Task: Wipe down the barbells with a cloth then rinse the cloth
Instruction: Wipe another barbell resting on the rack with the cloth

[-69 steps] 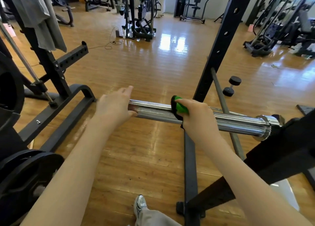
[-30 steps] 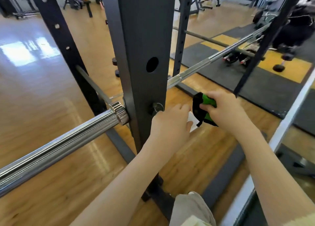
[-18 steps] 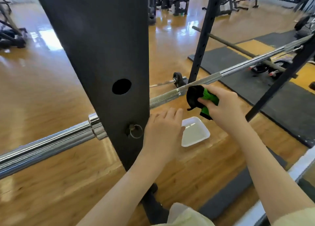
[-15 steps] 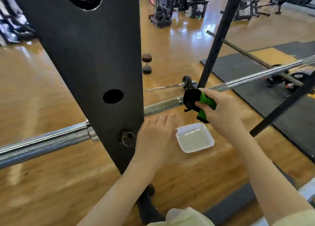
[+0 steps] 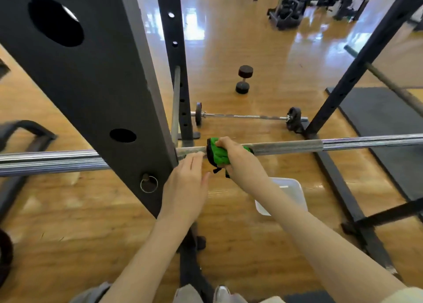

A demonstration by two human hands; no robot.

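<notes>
Barbell [image 5: 297, 145]: racked. Cloth [image 5: 217, 155], green: wrapped round bar under right hand [image 5: 238, 159], fingers clamped over it. Left hand [image 5: 186, 183]: just beside, fingers straight, tips touching bar. White tray [image 5: 286, 195]: floor, below right forearm.

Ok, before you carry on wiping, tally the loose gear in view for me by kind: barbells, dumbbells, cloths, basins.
Barbells: 2, the racked barbell and the small barbell lying on the floor
Dumbbells: 1, the black dumbbell
Cloths: 1, the green cloth, gripped on the racked bar by the right hand
Basins: 1, the white basin
Total: 5
</notes>
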